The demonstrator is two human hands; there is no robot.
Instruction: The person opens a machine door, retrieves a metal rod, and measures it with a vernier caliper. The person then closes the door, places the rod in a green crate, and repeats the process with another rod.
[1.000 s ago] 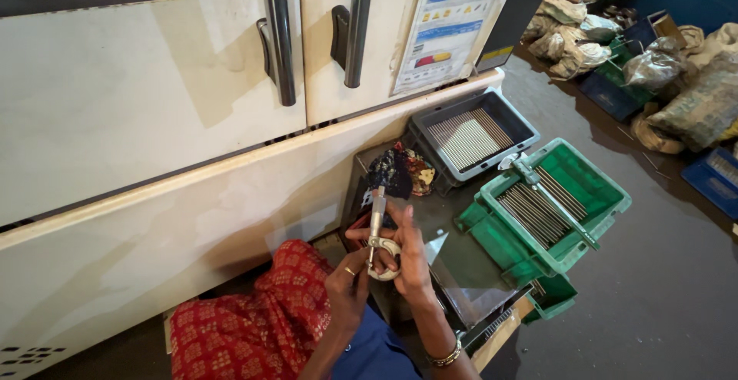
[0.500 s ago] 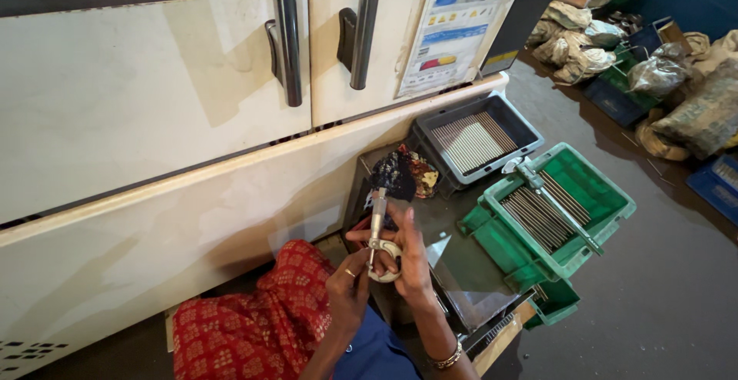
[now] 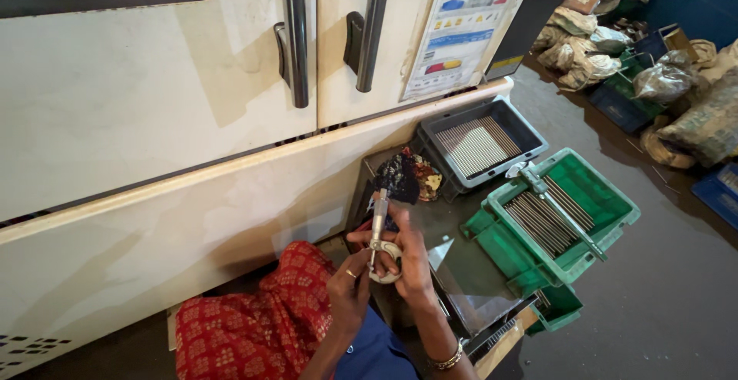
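I am gripping a silver steel micrometer (image 3: 379, 234) with both my right hand (image 3: 411, 253) and left hand (image 3: 350, 288), beside the green plastic crate (image 3: 607, 195) of thin metal rods (image 3: 542, 222).

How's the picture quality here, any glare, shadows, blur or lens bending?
Head view: sharp overall, no motion blur on the hands or the micrometer; soft shadows fall beside the door handles on the cream cabinet; the metal plate reflects light; wide-angle bending curves the cabinet edge; the far sacks sit in dimmer light.
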